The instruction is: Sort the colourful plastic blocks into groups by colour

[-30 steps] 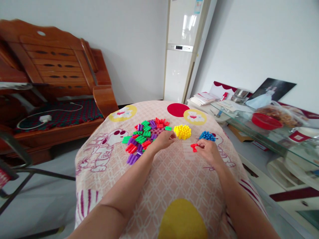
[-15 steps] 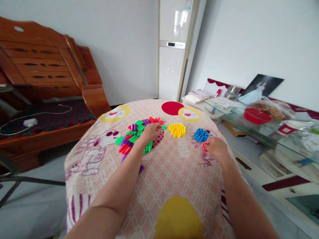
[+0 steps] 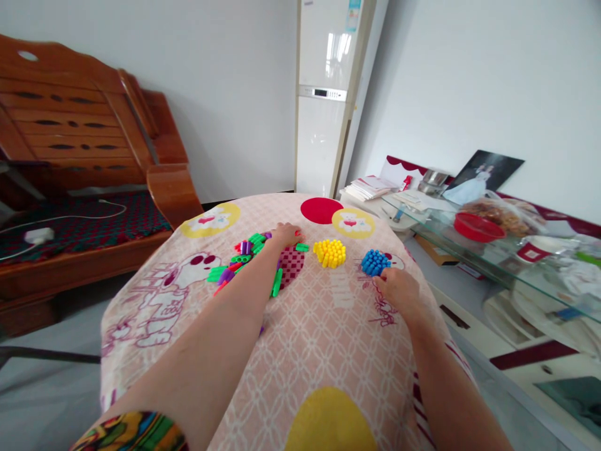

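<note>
My left hand [image 3: 285, 235] reaches to the far side of a mixed pile of green plastic pieces [image 3: 241, 259], purple pieces [image 3: 227, 275] and a few red ones. Its fingers are curled over red plastic pieces [image 3: 297, 233], most of which the hand covers. A single green piece lies just right of it. At the right, my right hand [image 3: 398, 289] rests with bent, closed fingers against the near side of an upright blue cluster [image 3: 375, 262]; what it holds is hidden. Between the hands stands a tight yellow cluster [image 3: 330, 253].
The round table wears a patterned cloth [image 3: 305, 351]. To the right, a glass shelf [image 3: 474, 257] bears a red bowl [image 3: 479, 227], papers and a photo. A wooden bench [image 3: 79, 144] stands left, and a tall white cabinet-like appliance [image 3: 319, 138] behind.
My left hand has moved slightly farther back, onto the red pieces. The red pieces seen at my right fingertips before are now out of sight, with that hand close against the blue cluster.
</note>
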Tool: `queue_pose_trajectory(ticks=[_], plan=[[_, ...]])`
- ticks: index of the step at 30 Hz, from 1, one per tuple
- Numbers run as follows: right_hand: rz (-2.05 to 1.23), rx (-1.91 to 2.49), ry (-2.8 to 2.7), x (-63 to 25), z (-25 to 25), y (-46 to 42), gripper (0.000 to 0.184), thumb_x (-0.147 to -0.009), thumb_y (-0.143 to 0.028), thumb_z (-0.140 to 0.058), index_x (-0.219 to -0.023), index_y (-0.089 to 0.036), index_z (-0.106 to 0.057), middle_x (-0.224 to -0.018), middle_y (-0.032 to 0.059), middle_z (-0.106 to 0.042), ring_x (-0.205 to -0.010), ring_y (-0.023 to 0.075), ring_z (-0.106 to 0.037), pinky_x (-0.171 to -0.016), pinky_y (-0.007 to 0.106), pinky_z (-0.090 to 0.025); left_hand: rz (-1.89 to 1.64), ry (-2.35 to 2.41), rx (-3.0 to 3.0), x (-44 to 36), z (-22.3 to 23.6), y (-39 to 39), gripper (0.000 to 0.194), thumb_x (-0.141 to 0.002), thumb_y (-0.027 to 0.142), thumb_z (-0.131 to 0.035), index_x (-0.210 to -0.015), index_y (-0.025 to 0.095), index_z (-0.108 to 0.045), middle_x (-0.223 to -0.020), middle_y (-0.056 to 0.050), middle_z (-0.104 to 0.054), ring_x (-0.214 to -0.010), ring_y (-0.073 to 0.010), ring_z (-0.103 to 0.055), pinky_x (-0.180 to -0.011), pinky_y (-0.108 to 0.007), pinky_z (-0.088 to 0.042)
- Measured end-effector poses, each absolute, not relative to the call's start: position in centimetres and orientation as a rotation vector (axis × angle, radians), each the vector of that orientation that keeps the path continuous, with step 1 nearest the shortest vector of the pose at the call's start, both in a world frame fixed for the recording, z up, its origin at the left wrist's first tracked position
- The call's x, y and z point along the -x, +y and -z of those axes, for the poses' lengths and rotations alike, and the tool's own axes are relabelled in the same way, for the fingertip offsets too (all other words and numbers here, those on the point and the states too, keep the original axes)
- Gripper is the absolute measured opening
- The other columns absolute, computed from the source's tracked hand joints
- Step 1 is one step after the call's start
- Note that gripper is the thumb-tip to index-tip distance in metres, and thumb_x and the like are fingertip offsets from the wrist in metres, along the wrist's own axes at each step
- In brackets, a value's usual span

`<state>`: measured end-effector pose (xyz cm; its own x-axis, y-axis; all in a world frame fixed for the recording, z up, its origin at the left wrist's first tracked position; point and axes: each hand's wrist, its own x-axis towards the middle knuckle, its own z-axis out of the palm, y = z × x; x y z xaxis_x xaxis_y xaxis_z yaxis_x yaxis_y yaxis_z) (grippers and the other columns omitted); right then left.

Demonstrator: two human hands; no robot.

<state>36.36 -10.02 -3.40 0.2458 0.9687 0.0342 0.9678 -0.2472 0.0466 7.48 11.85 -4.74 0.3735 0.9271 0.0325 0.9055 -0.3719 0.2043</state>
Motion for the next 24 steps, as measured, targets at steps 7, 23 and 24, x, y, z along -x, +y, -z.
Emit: queue_pose_trajectory(ticks=[7, 23, 24], plan=[[-0.039, -2.499, 1.925, -36.6, 3.0, -10.1, 0.033, -0.095, -0.038, -0.049, -0.089, -0.018, -0.076, -0.096, 0.0147, -0.075, -0.09, 0.024, -0.07, -0.071, 0.029, -0.044, -0.101, 1.621, -2.608, -6.5, 4.1, 8.9, 0.033, -0.08, 0.026, -0.06, -0.109, 0.018, -0.073, -0.117, -0.012, -0.072, -0.109, -0.0248, -0.065, -0.094, -0.028, -0.047], [0.19, -2.555, 1.982, -38.0, 2.0, -10.5, 0.032, -0.092, -0.034, -0.052, -0.08, -0.018, -0.077, -0.08, 0.009, -0.074, -0.07, 0.017, -0.065, -0.059, 0.025, -0.036, -0.318, 1.294, -2.25, -1.3, 0.7, -1.2, 0.032, -0.066, 0.017, -0.056, -0.092, 0.019, -0.075, -0.082, 0.0, -0.074, -0.074, -0.0172, -0.065, -0.066, -0.023, -0.049], [0.211, -2.555, 1.987, -38.0, 1.9, -10.6, 0.032, -0.092, -0.033, -0.052, -0.08, -0.018, -0.076, -0.078, 0.0088, -0.074, -0.069, 0.0168, -0.065, -0.058, 0.025, -0.036, -0.349, 1.307, -2.204, -1.3, 0.7, -1.3, 0.03, -0.068, 0.019, -0.056, -0.092, 0.018, -0.074, -0.082, -0.001, -0.073, -0.07, -0.0169, -0.065, -0.063, -0.023, -0.048]])
